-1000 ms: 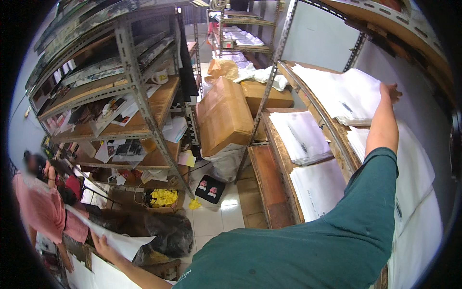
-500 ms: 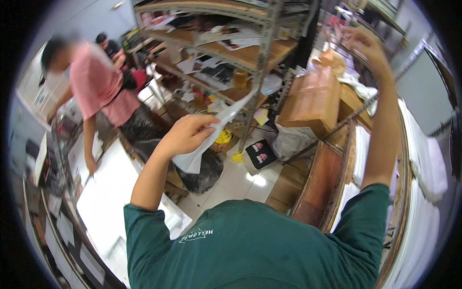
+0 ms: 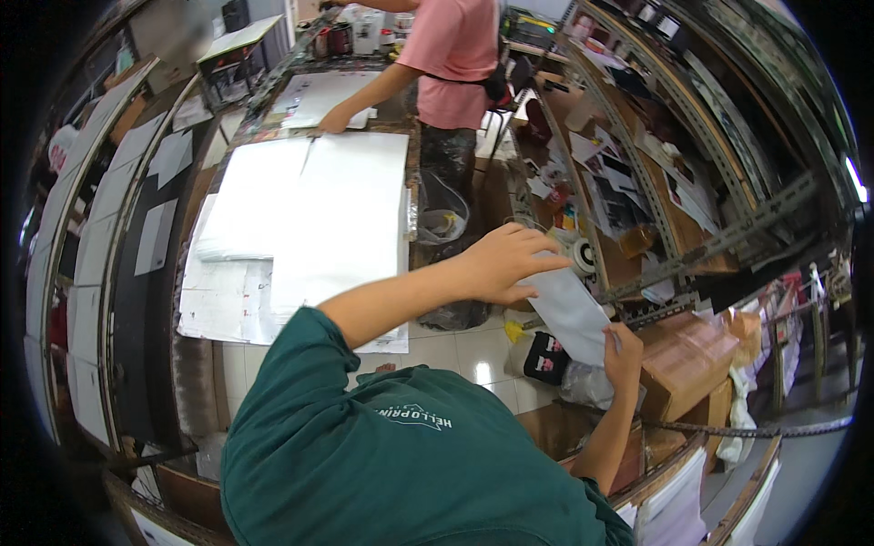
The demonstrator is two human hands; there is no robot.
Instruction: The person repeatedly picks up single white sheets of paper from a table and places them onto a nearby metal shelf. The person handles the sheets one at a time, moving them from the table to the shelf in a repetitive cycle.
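A thin, pale white sheet (image 3: 575,317) is stretched between my two hands, off to the right of the table. My left hand (image 3: 506,264) grips its upper left end, the thumb below and the fingers over the edge. At the lower right end, my right hand (image 3: 624,353) pinches the sheet's edge between thumb and fingers. The sheet is tilted and slightly bowed. Large white sheets (image 3: 350,218) lie overlapping on the table to the left of my left hand, apart from it.
A co-worker in a pink shirt (image 3: 451,55) stands across the table, one hand (image 3: 335,120) on its far sheets. Metal shelving (image 3: 710,259) holds papers on the right. Below it sits a taped cardboard box (image 3: 687,357). Racks (image 3: 173,300) stand at left.
My view has swung left toward the table. My right hand, raised high over the right-hand racks before, has come down and taken hold of the sheet's other end. My left hand keeps the sheet.
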